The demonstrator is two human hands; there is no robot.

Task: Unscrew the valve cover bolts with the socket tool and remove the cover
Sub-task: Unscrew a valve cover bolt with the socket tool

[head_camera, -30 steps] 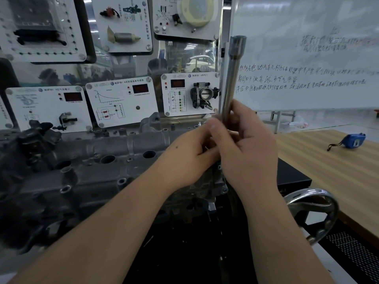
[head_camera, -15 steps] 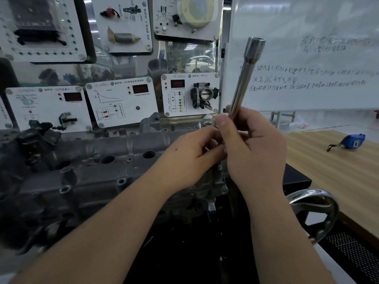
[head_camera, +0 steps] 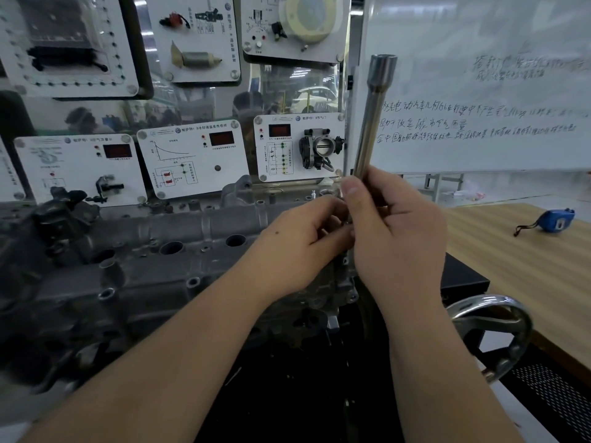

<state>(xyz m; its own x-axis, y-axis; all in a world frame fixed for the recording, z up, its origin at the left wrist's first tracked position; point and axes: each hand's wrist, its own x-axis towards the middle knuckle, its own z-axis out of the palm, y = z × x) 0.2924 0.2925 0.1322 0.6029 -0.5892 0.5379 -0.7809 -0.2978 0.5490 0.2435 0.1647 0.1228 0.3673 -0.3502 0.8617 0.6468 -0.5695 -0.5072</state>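
Right hand [head_camera: 396, 231] grips long silver steel socket tool [head_camera: 372, 119] upright; left hand [head_camera: 297, 247] pinches its hidden lower end over grey cast-metal valve cover [head_camera: 179, 231]

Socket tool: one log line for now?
socket tool upright, off engine | right hand grips shaft | left hand at lower end

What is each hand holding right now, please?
Left hand: fingers curled at the tool's lower end; contents hidden.
Right hand: closed around the socket tool.

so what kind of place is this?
Likely an automotive training workshop or classroom: an engine on a stand, labelled sensor demo boards on the wall, and a handwritten whiteboard.
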